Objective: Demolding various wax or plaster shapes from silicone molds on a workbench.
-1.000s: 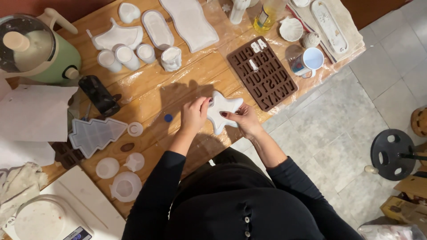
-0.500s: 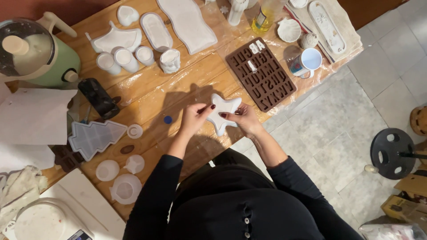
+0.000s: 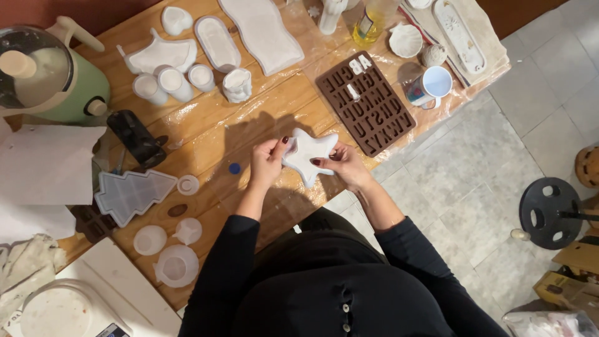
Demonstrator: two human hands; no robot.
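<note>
Both hands hold a white star-shaped mould just above the bench edge. The left hand pinches one arm of it, the fingers of the right hand closed on the opposite arm. It looks light, soft and bendy, best gripped at the arms. Compared with a second ago, it sits flatter and more squarely between the hands.

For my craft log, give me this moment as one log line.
left hand: grips star-shaped white mould | right hand: grips same mould, opposite edge | mould: held above wooden table | nearby: brown letter mould, blue cap
</note>
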